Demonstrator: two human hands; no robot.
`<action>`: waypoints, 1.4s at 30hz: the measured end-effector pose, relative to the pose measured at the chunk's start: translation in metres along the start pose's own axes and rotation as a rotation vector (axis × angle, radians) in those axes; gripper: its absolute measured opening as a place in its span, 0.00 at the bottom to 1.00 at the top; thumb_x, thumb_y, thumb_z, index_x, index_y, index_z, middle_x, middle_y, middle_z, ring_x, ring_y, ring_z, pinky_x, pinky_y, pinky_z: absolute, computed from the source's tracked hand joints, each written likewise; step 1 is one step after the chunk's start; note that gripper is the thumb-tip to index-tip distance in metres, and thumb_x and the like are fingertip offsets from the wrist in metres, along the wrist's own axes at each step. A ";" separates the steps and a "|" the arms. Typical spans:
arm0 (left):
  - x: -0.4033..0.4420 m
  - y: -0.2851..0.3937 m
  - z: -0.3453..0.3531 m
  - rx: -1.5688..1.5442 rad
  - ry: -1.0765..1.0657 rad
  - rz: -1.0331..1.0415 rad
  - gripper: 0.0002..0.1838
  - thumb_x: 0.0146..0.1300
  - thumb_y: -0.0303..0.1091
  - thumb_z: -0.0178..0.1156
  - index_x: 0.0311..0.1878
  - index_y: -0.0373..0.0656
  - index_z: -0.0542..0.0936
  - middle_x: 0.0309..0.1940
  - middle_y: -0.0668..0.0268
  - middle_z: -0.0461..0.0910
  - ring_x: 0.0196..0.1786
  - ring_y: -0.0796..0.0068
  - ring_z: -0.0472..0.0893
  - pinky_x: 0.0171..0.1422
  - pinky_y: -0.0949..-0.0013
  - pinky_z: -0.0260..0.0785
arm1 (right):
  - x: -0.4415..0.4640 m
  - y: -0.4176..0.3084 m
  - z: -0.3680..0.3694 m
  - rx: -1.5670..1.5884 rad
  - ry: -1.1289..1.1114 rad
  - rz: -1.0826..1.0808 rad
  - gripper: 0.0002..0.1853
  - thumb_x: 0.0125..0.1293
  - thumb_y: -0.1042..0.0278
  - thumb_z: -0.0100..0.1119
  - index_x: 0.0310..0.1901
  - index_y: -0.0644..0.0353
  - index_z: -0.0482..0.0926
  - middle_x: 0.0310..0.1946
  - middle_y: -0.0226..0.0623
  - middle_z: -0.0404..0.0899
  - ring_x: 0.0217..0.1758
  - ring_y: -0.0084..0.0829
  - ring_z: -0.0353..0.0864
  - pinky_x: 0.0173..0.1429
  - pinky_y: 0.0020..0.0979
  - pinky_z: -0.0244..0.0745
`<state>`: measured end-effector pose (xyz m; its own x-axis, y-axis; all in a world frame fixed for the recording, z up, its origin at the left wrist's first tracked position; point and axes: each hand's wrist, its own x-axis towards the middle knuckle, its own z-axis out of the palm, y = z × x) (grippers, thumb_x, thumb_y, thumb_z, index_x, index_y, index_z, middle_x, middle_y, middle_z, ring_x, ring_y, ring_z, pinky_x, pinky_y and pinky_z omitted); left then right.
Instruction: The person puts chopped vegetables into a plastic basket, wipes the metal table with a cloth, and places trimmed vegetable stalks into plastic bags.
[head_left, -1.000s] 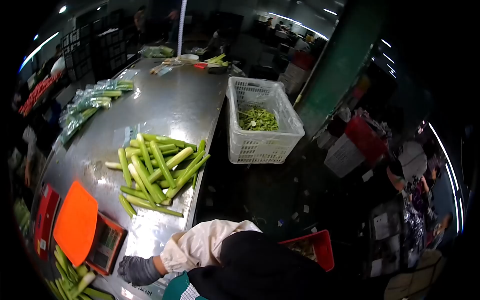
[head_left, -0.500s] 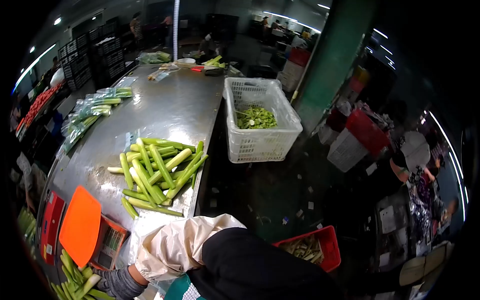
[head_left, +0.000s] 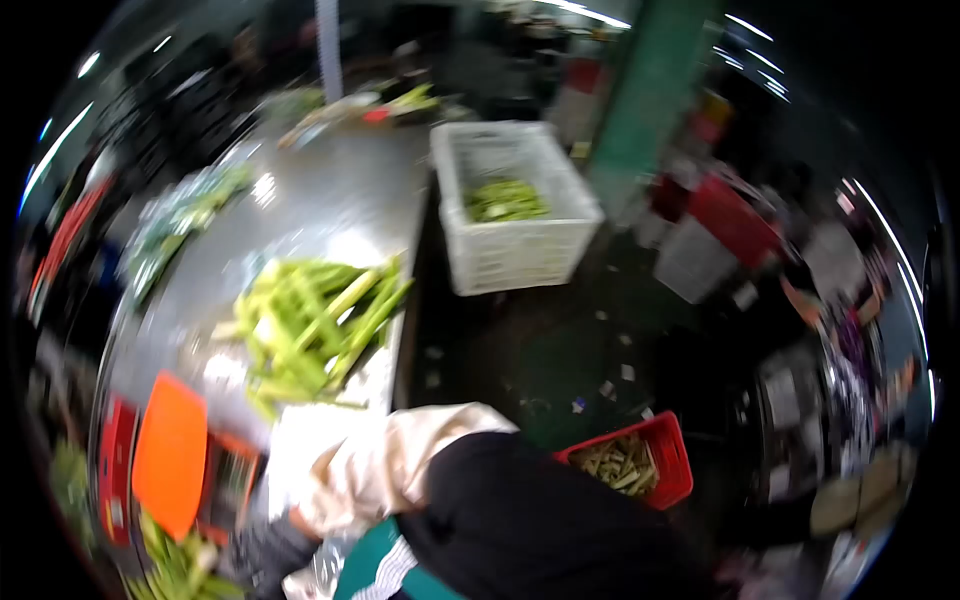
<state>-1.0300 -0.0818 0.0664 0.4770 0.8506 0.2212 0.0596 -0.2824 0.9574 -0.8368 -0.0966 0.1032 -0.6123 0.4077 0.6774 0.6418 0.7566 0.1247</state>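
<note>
My right hand [head_left: 270,553], in a dark grey glove below a cream sleeve cover [head_left: 375,465], is low at the left by the table's near end. It is next to a bunch of green celery stalks [head_left: 170,565] and just below a scale with an orange tray [head_left: 170,455]. Motion smears its fingers, so what they hold, if anything, is unclear. Clear plastic [head_left: 330,562] shows beside the wrist. Further up the metal table [head_left: 340,180] lies a loose heap of cut celery stalks [head_left: 315,320]. My left hand is out of view.
Bagged greens [head_left: 185,220] lie along the table's left side. A white crate [head_left: 520,250] with green trimmings stands off the right edge. A red bin [head_left: 670,455] of cut scraps sits lower right, near a green pillar [head_left: 650,90]. Another person [head_left: 850,290] is far right.
The view has shifted and blurred. My right hand has moved slightly right, away from the lower celery bunch. Clear plastic by the wrist shows more now.
</note>
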 end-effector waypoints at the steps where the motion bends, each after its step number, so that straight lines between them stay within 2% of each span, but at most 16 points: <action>1: 0.005 0.004 0.000 0.141 -0.006 0.042 0.07 0.47 0.17 0.53 0.31 0.34 0.75 0.31 0.60 0.72 0.37 0.66 0.70 0.41 0.67 0.62 | -0.003 -0.003 -0.003 0.017 0.004 -0.024 0.13 0.50 0.66 0.48 0.38 0.54 0.76 0.44 0.36 0.70 0.50 0.39 0.66 0.51 0.39 0.60; 4: 0.004 0.024 0.007 0.489 -0.041 0.170 0.05 0.45 0.25 0.60 0.21 0.37 0.72 0.15 0.68 0.64 0.19 0.72 0.63 0.22 0.69 0.55 | -0.025 -0.007 0.040 0.340 -0.191 0.153 0.13 0.49 0.64 0.48 0.36 0.53 0.77 0.45 0.35 0.70 0.53 0.38 0.63 0.56 0.38 0.57; 5: 0.006 0.009 -0.005 0.487 -0.078 -0.015 0.11 0.43 0.25 0.61 0.18 0.39 0.66 0.16 0.67 0.61 0.20 0.72 0.61 0.23 0.67 0.54 | -0.017 0.001 -0.011 0.072 -0.229 0.022 0.14 0.48 0.62 0.48 0.37 0.54 0.76 0.46 0.35 0.69 0.54 0.38 0.63 0.58 0.39 0.56; 8: 0.003 0.003 -0.008 0.294 -0.103 0.009 0.12 0.39 0.24 0.64 0.21 0.39 0.67 0.17 0.69 0.60 0.22 0.77 0.61 0.24 0.72 0.56 | -0.012 0.005 -0.004 0.055 -0.197 0.049 0.08 0.45 0.62 0.49 0.28 0.50 0.75 0.49 0.36 0.68 0.53 0.37 0.61 0.53 0.40 0.57; 11: 0.003 0.006 -0.008 0.158 -0.056 -0.129 0.12 0.49 0.33 0.64 0.25 0.37 0.72 0.19 0.73 0.66 0.23 0.85 0.65 0.25 0.76 0.59 | -0.007 0.005 0.002 0.132 -0.340 0.035 0.06 0.44 0.65 0.53 0.27 0.50 0.73 0.52 0.32 0.67 0.51 0.34 0.66 0.55 0.38 0.57; 17: -0.002 -0.002 -0.010 -0.150 -0.065 -0.668 0.13 0.59 0.41 0.54 0.33 0.39 0.74 0.27 0.69 0.73 0.31 0.79 0.73 0.36 0.78 0.65 | 0.009 0.022 -0.040 0.199 -0.456 -0.027 0.06 0.49 0.65 0.51 0.28 0.55 0.76 0.56 0.33 0.63 0.62 0.36 0.57 0.61 0.44 0.54; 20: -0.010 -0.021 -0.018 0.128 0.007 -0.246 0.21 0.60 0.45 0.51 0.50 0.40 0.68 0.42 0.68 0.71 0.43 0.79 0.72 0.42 0.78 0.66 | 0.030 0.032 -0.059 0.211 -0.435 0.041 0.07 0.53 0.67 0.50 0.28 0.58 0.76 0.54 0.32 0.65 0.61 0.36 0.59 0.60 0.43 0.55; 23: -0.008 0.000 -0.033 -0.255 0.384 -0.244 0.24 0.61 0.50 0.48 0.51 0.41 0.69 0.43 0.66 0.73 0.43 0.77 0.74 0.41 0.77 0.67 | 0.057 0.051 -0.087 0.074 -0.369 -0.009 0.05 0.51 0.71 0.51 0.30 0.58 0.75 0.47 0.33 0.71 0.56 0.37 0.65 0.57 0.40 0.60; 26: -0.025 0.030 -0.055 -0.337 0.698 -0.269 0.21 0.62 0.47 0.47 0.49 0.39 0.70 0.41 0.62 0.75 0.41 0.73 0.76 0.40 0.74 0.69 | 0.085 0.067 -0.119 0.126 -0.103 0.063 0.04 0.49 0.77 0.54 0.29 0.61 0.74 0.40 0.36 0.75 0.48 0.39 0.71 0.53 0.39 0.64; 30: -0.064 0.062 -0.063 -0.416 0.889 0.024 0.20 0.62 0.46 0.48 0.47 0.38 0.71 0.38 0.62 0.76 0.38 0.73 0.77 0.40 0.75 0.69 | 0.108 0.071 -0.136 0.468 0.250 0.232 0.08 0.51 0.81 0.58 0.35 0.64 0.76 0.32 0.38 0.77 0.37 0.27 0.77 0.43 0.28 0.72; 31: -0.075 0.061 -0.072 -0.343 0.931 -0.051 0.22 0.61 0.47 0.49 0.47 0.37 0.71 0.38 0.61 0.76 0.38 0.71 0.77 0.41 0.72 0.69 | 0.112 0.065 -0.136 0.476 0.321 0.315 0.09 0.51 0.81 0.59 0.36 0.64 0.76 0.31 0.37 0.78 0.35 0.23 0.77 0.42 0.25 0.72; 33: -0.099 0.087 -0.069 -0.486 0.943 0.047 0.25 0.59 0.51 0.50 0.47 0.37 0.71 0.38 0.60 0.76 0.38 0.68 0.77 0.43 0.68 0.69 | 0.119 0.051 -0.132 0.582 0.317 0.445 0.08 0.53 0.77 0.60 0.36 0.65 0.77 0.29 0.34 0.78 0.33 0.21 0.76 0.40 0.23 0.73; 35: -0.126 0.096 -0.070 -0.407 0.969 0.170 0.27 0.57 0.53 0.50 0.46 0.35 0.71 0.38 0.59 0.76 0.38 0.65 0.77 0.45 0.66 0.69 | 0.123 0.038 -0.120 0.866 0.273 0.439 0.06 0.55 0.73 0.58 0.35 0.64 0.77 0.28 0.34 0.79 0.32 0.20 0.76 0.38 0.21 0.72; 39: -0.173 0.138 -0.046 0.424 1.383 0.176 0.24 0.62 0.45 0.47 0.50 0.32 0.68 0.41 0.57 0.72 0.41 0.64 0.74 0.51 0.64 0.66 | 0.062 0.068 -0.033 -0.049 0.000 0.158 0.16 0.53 0.66 0.54 0.45 0.59 0.71 0.38 0.37 0.74 0.38 0.32 0.73 0.41 0.32 0.67; 40: -0.177 0.151 -0.034 0.494 1.399 0.334 0.20 0.63 0.42 0.46 0.47 0.31 0.69 0.38 0.58 0.72 0.37 0.67 0.73 0.48 0.67 0.66 | 0.041 0.077 -0.003 0.180 0.022 0.294 0.17 0.53 0.63 0.52 0.45 0.57 0.70 0.39 0.38 0.72 0.41 0.35 0.72 0.45 0.34 0.66; 42: -0.192 0.168 -0.001 0.596 1.313 0.367 0.20 0.62 0.44 0.48 0.42 0.33 0.71 0.32 0.59 0.73 0.33 0.69 0.72 0.41 0.70 0.66 | 0.041 0.065 0.020 0.162 -0.037 0.233 0.13 0.53 0.63 0.53 0.40 0.57 0.72 0.35 0.40 0.73 0.37 0.37 0.72 0.41 0.34 0.67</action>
<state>-1.1126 -0.2915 0.1850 -0.5480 0.3847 0.7428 0.6098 -0.4240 0.6696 -0.8295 -0.0199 0.1244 -0.4751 0.5968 0.6466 0.6873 0.7106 -0.1508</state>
